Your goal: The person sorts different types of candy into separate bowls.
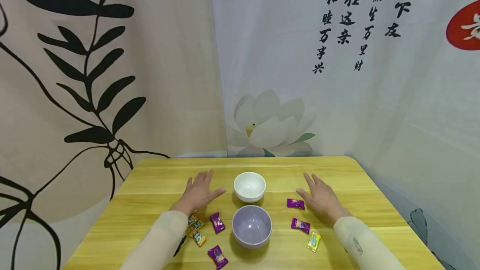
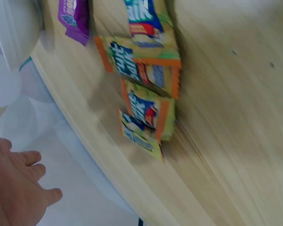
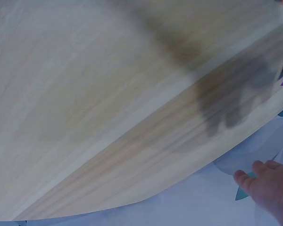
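My left hand [image 1: 196, 195] is held over the table's left side, fingers spread and holding nothing. Just below that hand in the head view lie several yellow-orange snack packets [image 2: 146, 70], partly hidden by the forearm. On the right, my other hand [image 1: 322, 197] has its fingers extended and holds nothing. Closest to it is a small purple packet [image 1: 296, 203], with a second purple packet [image 1: 301, 225] and a yellow packet [image 1: 314, 241] nearer the front. Between the hands stand a white bowl [image 1: 249, 184] and, in front of it, a lavender bowl [image 1: 252, 225]; no contents show in either.
Left of the lavender bowl are two more purple packets, an upper packet [image 1: 217, 222] and a lower packet [image 1: 218, 257]. Everything sits on a wooden table [image 1: 165, 174] with rounded far corners. Printed curtains [image 1: 180, 74] hang behind its far edge.
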{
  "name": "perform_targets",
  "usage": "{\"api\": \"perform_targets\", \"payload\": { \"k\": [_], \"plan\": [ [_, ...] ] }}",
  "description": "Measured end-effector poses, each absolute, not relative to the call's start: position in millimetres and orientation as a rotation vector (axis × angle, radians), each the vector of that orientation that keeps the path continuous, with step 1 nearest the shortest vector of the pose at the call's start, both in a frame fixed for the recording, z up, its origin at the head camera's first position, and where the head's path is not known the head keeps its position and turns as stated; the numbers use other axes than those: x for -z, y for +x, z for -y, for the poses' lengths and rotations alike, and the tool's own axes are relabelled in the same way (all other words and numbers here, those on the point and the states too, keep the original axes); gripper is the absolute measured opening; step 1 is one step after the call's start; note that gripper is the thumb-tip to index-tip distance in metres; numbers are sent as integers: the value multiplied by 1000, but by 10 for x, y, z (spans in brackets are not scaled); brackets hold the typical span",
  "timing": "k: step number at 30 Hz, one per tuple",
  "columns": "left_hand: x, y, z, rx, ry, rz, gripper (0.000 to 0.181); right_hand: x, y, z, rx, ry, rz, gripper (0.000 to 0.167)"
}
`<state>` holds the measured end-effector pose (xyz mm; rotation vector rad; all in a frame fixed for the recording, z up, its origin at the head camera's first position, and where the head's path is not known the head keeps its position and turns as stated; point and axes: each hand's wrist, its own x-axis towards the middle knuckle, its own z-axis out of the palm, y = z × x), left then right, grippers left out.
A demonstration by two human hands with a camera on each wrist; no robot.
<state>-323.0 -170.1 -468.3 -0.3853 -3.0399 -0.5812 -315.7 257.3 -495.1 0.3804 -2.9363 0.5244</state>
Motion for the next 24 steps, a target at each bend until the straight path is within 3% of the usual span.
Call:
{"api": "perform_targets", "payload": {
  "k": [24],
  "plan": [
    [4746,-3369,1269,936,-479,3053,99,5077,-3137,-2597,-679,485,2961,75]
  ]
}}
